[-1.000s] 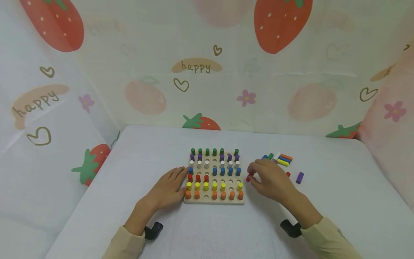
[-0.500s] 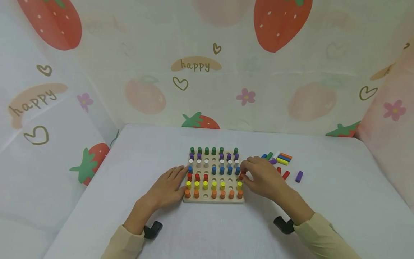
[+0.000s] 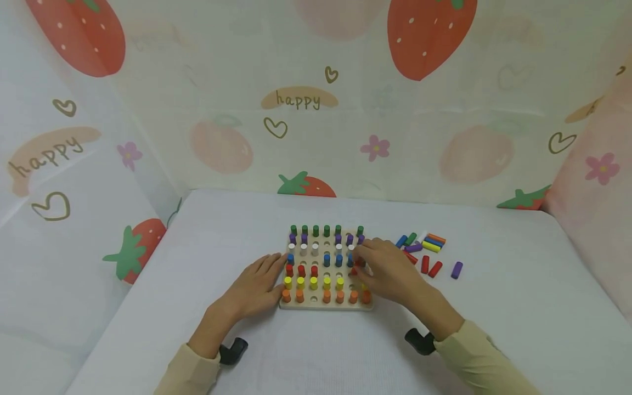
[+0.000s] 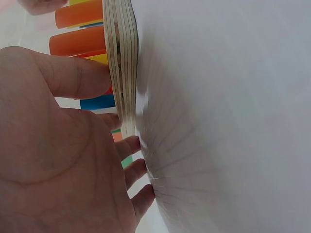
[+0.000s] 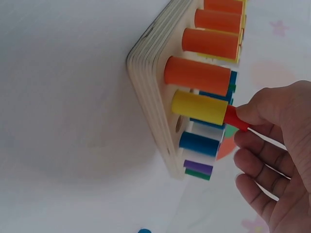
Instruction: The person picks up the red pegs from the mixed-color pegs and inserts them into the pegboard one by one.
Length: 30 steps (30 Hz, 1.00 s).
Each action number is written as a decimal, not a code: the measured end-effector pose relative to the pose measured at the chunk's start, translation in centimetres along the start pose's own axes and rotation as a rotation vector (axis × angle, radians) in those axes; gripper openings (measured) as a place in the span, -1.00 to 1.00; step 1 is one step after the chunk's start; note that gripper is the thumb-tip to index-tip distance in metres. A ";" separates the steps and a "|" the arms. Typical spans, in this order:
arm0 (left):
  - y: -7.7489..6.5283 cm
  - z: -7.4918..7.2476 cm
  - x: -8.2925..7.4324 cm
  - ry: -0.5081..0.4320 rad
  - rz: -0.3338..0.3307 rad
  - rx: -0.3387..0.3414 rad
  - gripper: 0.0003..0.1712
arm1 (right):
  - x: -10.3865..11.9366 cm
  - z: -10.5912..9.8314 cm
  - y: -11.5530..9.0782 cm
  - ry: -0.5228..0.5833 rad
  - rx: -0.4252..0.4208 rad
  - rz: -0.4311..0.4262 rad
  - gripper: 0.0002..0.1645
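A wooden pegboard (image 3: 326,308) holds rows of upright pegs: green, purple, white, blue, red, yellow and orange, back to front. Bare holes show in several rows. My right hand (image 3: 390,269) is over the board's right side, pinching a red peg (image 5: 235,118) between thumb and index finger. In the right wrist view, that peg is raised at the top of a yellow peg (image 5: 199,107), which partly hides it. My left hand (image 3: 254,288) lies at the board's left edge with fingers extended; in the left wrist view, its thumb (image 4: 80,77) touches the board's side.
Right of the board lie loose pegs: red ones (image 3: 425,264), a purple one (image 3: 457,270) set apart, and a mixed cluster with a yellow peg (image 3: 431,247) behind. A white cloth (image 3: 222,219) covers the table. Printed sheets (image 3: 316,137) enclose the back and sides.
My right hand has carried the red peg leftward from beside the board to over its right-hand columns. More loose red pegs are now uncovered. My left hand stays at the left edge.
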State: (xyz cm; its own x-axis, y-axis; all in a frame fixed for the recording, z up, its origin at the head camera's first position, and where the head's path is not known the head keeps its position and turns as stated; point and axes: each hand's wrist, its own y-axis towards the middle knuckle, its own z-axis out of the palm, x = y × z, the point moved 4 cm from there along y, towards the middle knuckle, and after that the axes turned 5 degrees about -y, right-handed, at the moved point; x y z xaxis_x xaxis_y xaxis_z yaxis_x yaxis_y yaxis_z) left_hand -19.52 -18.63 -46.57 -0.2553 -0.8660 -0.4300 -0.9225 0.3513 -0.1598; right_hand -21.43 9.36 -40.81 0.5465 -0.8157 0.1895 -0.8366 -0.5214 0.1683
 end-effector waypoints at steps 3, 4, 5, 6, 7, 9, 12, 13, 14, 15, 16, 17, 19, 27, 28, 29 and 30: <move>-0.1 -0.1 -0.1 0.003 -0.001 0.006 -0.18 | 0.4 0.0 0.2 0.018 0.001 -0.005 -0.71; -0.1 -0.1 -0.1 0.003 -0.001 0.007 -0.18 | 0.5 0.0 0.3 0.027 0.002 -0.007 -0.72; -0.2 -0.1 -0.1 0.002 0.000 0.007 -0.18 | 0.6 0.1 0.4 0.033 0.002 -0.013 -0.73; -0.2 -0.1 -0.2 0.002 0.001 0.005 -0.18 | 0.7 0.1 0.5 0.039 0.001 -0.019 -0.75; -0.2 -0.1 -0.2 0.002 0.002 0.003 -0.18 | 0.8 0.1 0.6 0.043 0.000 -0.025 -0.76; -0.3 -0.1 -0.1 0.004 0.004 0.000 -0.19 | 1.1 0.4 0.8 0.043 0.001 -0.035 -0.76; -0.3 -0.1 -0.1 0.008 0.009 -0.005 -0.19 | 1.4 0.8 1.1 0.047 0.011 -0.036 -0.75; -0.3 -0.1 -0.1 0.010 0.010 -0.006 -0.19 | 1.6 0.9 1.2 0.048 0.015 -0.033 -0.75; -0.3 -0.1 -0.1 0.009 0.011 -0.006 -0.19 | 1.7 1.0 1.3 0.050 0.019 -0.030 -0.75; -0.3 -0.1 -0.1 0.009 0.012 -0.007 -0.19 | 1.8 1.0 1.4 0.052 0.022 -0.028 -0.76; -0.3 -0.1 -0.1 0.010 0.013 -0.008 -0.19 | 1.9 1.0 1.5 0.054 0.021 -0.030 -0.77; -0.3 -0.2 -0.1 0.011 0.014 -0.009 -0.19 | 2.1 1.0 1.6 0.056 0.021 -0.034 -0.78; -0.3 -0.2 -0.2 0.012 0.014 -0.010 -0.19 | 2.3 1.1 1.8 0.058 0.021 -0.041 -0.79; -0.3 -0.3 -0.4 0.009 0.015 -0.005 -0.19 | 3.0 1.4 2.0 0.056 0.008 -0.085 -0.78; -0.3 -0.3 -0.4 0.009 0.014 -0.004 -0.19 | 3.1 1.4 2.1 0.052 0.000 -0.091 -0.79; -0.3 -0.3 -0.4 0.009 0.013 -0.004 -0.19 | 3.3 1.5 2.1 0.047 -0.007 -0.100 -0.80; -0.3 -0.3 -0.4 0.004 0.016 -0.006 -0.20 | 3.4 1.5 2.2 0.043 -0.013 -0.107 -0.81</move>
State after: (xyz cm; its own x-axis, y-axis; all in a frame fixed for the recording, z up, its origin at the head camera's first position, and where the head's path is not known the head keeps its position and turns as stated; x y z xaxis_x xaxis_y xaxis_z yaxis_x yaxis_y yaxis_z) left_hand -19.19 -18.51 -46.05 -0.2714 -0.8617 -0.4288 -0.9201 0.3631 -0.1472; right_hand -21.45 5.06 -41.25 0.6344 -0.7435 0.2115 -0.7726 -0.6018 0.2022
